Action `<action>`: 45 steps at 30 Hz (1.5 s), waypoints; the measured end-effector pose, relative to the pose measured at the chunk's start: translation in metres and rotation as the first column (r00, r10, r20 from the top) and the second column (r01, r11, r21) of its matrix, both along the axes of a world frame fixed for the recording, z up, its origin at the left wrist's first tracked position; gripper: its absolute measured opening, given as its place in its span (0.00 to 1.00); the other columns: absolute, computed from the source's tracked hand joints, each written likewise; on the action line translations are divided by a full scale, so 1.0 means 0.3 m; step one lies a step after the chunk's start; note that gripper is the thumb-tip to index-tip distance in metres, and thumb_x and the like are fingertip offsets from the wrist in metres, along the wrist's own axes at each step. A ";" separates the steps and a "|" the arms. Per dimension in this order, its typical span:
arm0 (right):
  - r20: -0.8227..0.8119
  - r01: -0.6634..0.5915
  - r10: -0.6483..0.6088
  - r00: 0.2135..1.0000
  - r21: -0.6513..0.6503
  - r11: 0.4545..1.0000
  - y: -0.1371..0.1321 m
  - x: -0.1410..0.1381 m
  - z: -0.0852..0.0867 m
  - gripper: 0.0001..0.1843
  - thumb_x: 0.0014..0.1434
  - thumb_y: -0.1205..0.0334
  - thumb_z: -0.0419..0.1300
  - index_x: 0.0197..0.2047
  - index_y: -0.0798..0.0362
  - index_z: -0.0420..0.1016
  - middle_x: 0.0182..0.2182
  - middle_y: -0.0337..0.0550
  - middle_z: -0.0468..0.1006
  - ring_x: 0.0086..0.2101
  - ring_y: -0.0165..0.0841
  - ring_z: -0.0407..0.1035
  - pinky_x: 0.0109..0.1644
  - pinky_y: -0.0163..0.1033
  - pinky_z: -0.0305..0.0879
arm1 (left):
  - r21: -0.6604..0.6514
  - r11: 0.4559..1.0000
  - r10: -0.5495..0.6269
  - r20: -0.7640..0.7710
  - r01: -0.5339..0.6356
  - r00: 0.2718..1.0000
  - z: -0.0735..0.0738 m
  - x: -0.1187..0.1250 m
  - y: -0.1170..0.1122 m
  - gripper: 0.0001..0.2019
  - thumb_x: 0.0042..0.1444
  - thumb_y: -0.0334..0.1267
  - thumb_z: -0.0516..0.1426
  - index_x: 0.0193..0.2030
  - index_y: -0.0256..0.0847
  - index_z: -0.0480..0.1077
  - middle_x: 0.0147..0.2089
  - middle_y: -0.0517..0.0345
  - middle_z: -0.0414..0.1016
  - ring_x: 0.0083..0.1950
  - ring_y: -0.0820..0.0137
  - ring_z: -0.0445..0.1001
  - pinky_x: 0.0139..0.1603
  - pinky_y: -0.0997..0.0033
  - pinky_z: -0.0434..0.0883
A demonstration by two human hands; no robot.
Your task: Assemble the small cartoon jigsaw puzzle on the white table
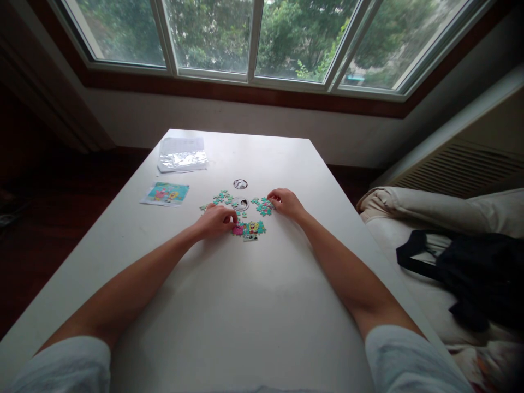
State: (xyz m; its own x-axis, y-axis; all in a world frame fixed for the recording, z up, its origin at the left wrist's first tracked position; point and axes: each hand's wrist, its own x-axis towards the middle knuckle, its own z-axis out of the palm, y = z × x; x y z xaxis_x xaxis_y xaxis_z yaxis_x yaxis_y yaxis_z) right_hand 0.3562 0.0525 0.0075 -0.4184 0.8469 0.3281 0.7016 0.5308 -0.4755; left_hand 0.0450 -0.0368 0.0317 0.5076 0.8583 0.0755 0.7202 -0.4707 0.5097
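A partly joined jigsaw puzzle [250,228] with pink, yellow and teal cartoon figures lies flat on the white table [245,305]. At its left edge is my left hand [216,220], its fingers curled together; whatever is between the fingertips is hidden. My right hand [286,203] reaches to a small pile of loose puzzle pieces [264,206] at the right. Its thumb and forefinger close at the edge of that pile, and I cannot make out what they hold. More loose puzzle pieces [222,197] are scattered beyond my left hand.
Two round inserts sit in the tabletop: a cable-hole ring [242,204] and a disc [240,184] beyond it. A picture sheet [167,194] and a clear plastic bag [182,154] lie at left. A sofa with a dark bag [478,273] stands at right, windows ahead.
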 end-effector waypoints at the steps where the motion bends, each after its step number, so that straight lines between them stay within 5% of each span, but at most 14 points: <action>1: 0.006 0.000 0.000 1.000 0.002 1.000 0.005 0.007 -0.005 0.06 0.60 0.65 0.60 0.36 0.51 0.81 0.31 0.43 0.76 0.35 0.36 0.67 0.43 0.42 0.63 | 0.010 1.000 -0.005 0.001 0.005 1.000 -0.001 0.000 0.001 0.07 0.58 0.42 0.60 0.37 0.47 0.80 0.28 0.62 0.75 0.35 0.68 0.72 0.51 0.66 0.61; 7: -0.014 0.049 -0.049 0.999 0.043 0.998 0.020 0.029 -0.039 0.09 0.61 0.64 0.58 0.40 0.50 0.81 0.36 0.46 0.75 0.40 0.39 0.68 0.48 0.46 0.65 | 0.181 0.975 0.128 0.006 -0.127 0.992 -0.021 -0.025 0.028 0.10 0.63 0.41 0.55 0.39 0.45 0.78 0.35 0.57 0.77 0.41 0.64 0.71 0.51 0.63 0.62; 13: -0.070 0.069 -0.066 0.995 0.028 0.997 0.019 0.009 -0.070 0.13 0.61 0.68 0.55 0.43 0.51 0.81 0.40 0.48 0.76 0.45 0.42 0.69 0.56 0.50 0.66 | 0.307 0.863 0.419 0.008 -0.401 0.908 -0.057 -0.076 0.062 0.11 0.62 0.43 0.57 0.46 0.45 0.78 0.50 0.48 0.75 0.55 0.54 0.68 0.57 0.54 0.65; 17: -0.103 0.048 -0.045 0.994 0.022 0.999 0.000 -0.029 -0.074 0.16 0.67 0.63 0.52 0.50 0.50 0.80 0.48 0.49 0.79 0.51 0.42 0.70 0.60 0.51 0.66 | 0.301 0.827 0.501 -0.008 -0.476 0.865 -0.085 -0.100 0.082 0.16 0.63 0.46 0.57 0.55 0.45 0.75 0.60 0.47 0.72 0.61 0.53 0.67 0.63 0.52 0.65; 25: 0.188 -0.187 0.187 0.964 -0.014 0.982 -0.055 -0.086 -0.062 0.28 0.71 0.47 0.52 0.68 0.49 0.69 0.70 0.51 0.63 0.69 0.46 0.57 0.72 0.55 0.55 | 0.247 0.920 0.344 -0.130 -0.305 0.930 -0.125 -0.106 0.104 0.29 0.68 0.55 0.52 0.70 0.43 0.63 0.73 0.45 0.62 0.74 0.56 0.59 0.74 0.52 0.55; 32: 0.282 -0.238 0.243 0.928 -0.051 0.970 -0.081 -0.113 -0.054 0.34 0.72 0.41 0.48 0.75 0.47 0.57 0.74 0.47 0.54 0.73 0.46 0.48 0.75 0.60 0.46 | 0.191 0.958 0.252 -0.217 -0.212 0.943 -0.119 -0.089 0.094 0.36 0.68 0.62 0.46 0.76 0.45 0.54 0.78 0.47 0.51 0.78 0.54 0.50 0.77 0.47 0.47; 45: 0.204 -0.278 0.264 0.943 0.045 0.959 -0.103 -0.131 -0.033 0.29 0.69 0.45 0.56 0.70 0.45 0.67 0.69 0.46 0.66 0.69 0.45 0.59 0.73 0.59 0.55 | 0.197 0.977 0.127 -0.258 -0.076 0.958 -0.105 -0.083 0.140 0.39 0.65 0.66 0.47 0.77 0.48 0.51 0.81 0.52 0.42 0.80 0.52 0.43 0.77 0.45 0.47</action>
State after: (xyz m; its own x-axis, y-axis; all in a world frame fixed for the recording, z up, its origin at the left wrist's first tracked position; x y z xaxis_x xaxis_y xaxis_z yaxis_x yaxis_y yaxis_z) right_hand 0.3170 0.0217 -0.0025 -0.6904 0.6697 0.2736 0.6012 0.7415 -0.2980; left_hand 0.0202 0.0052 0.0003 0.4415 0.8905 0.1099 0.8669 -0.4549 0.2038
